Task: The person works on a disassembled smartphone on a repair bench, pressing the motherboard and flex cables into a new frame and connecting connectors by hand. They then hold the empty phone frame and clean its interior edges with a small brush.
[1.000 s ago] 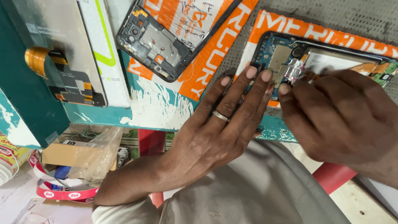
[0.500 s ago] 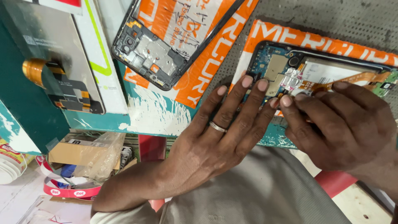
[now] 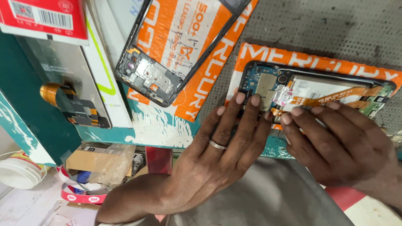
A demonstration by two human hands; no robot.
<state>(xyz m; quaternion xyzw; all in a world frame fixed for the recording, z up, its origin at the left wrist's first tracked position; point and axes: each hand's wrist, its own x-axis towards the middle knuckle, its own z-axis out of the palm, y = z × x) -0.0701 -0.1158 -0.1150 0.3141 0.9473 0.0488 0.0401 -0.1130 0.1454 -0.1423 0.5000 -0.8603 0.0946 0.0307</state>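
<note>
An opened phone point(image 3: 331, 90) lies on an orange sheet at the bench's near edge, its blue circuit board, battery and orange flex cable exposed. My left hand point(image 3: 217, 159), a ring on one finger, lies flat with spread fingers, the fingertips pressing the phone's left end by the board. My right hand point(image 3: 343, 146) rests palm down over the phone's lower edge, its fingertips touching the flex cable area beside the board. Neither hand grips anything that I can see.
A black phone frame point(image 3: 167, 62) with a camera module lies on another orange sheet up left. A detached screen with a gold flex cable point(image 3: 71, 98) leans at far left under a red box point(image 3: 42, 19). Below the bench: a plastic-wrapped box point(image 3: 100, 161), tape roll, white lid.
My right hand has opened from a pinch over the board and slid down, now lying flat on the phone's lower edge. The left hand stays pressed on the phone. The view shifted slightly.
</note>
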